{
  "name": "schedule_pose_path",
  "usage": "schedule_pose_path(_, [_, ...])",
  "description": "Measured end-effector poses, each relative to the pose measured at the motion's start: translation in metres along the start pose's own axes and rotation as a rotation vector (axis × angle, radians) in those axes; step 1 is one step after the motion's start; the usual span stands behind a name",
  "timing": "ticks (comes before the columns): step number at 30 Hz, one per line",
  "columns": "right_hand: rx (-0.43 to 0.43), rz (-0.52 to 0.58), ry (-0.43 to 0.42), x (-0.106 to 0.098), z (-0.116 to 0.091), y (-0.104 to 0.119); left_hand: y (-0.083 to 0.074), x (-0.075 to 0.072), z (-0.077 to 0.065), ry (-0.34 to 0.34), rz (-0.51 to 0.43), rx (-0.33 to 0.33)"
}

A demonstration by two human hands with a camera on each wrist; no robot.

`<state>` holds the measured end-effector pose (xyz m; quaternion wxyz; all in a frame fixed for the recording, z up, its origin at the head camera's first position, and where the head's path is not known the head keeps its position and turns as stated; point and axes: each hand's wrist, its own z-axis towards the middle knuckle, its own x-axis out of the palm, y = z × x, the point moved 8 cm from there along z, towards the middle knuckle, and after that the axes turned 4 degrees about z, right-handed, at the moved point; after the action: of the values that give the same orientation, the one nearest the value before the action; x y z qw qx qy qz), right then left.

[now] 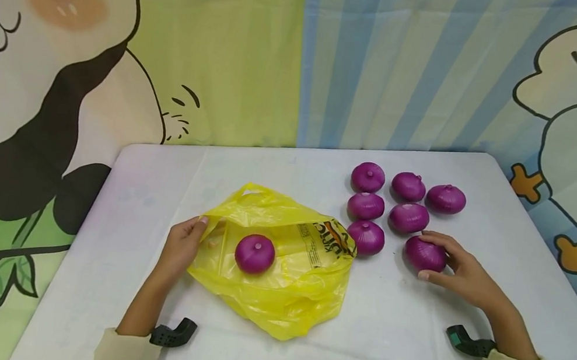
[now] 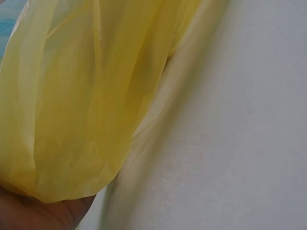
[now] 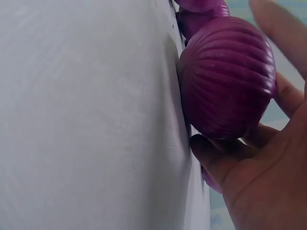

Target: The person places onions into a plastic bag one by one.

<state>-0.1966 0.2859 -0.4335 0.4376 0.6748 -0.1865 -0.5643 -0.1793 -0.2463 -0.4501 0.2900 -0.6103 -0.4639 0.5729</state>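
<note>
Yellow bag [image 1: 288, 303]: one purple onion [image 1: 255, 254] inside.
Left hand [image 1: 181, 245]: pinches the bag's left rim.
Right hand [image 1: 462, 273]: holds a second onion [image 1: 422, 254], right of the bag.

Left of centre, my left hand [image 1: 181, 245] pinches a yellow bag [image 1: 291, 306], one purple onion [image 1: 255, 254] inside; at right, my right hand [image 1: 463, 273] grips another onion [image 1: 423, 254] near six more onions [image 1: 409, 218].

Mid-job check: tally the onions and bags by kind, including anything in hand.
Yellow plastic bag: 1
Purple onions: 8 (1 inside the bag, 1 gripped by the right hand, 6 others on the table)
Total: 9
</note>
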Motion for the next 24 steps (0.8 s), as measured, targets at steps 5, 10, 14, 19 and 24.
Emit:
schedule_pose_path(5, [0.002,-0.004,-0.011,0.0,0.001,0.002,-0.002,0.0,-0.001,-0.005,0.005,0.006])
schedule_pose_path(10, [0.0,0.005,-0.016,0.0,0.001,0.002,-0.002,-0.002,0.0,-0.018,0.023,0.003])
schedule_pose_path(14, [0.013,0.008,-0.02,0.0,0.001,0.0,-0.002,-0.002,0.001,-0.015,0.024,0.0])
schedule_pose_path(19, [0.019,-0.006,-0.027,0.001,-0.002,-0.001,0.002,-0.001,0.0,-0.001,0.012,-0.022])
schedule_pose_path(24, [-0.034,0.03,-0.047,-0.003,-0.004,0.009,0.001,-0.001,0.0,-0.01,0.012,-0.014])
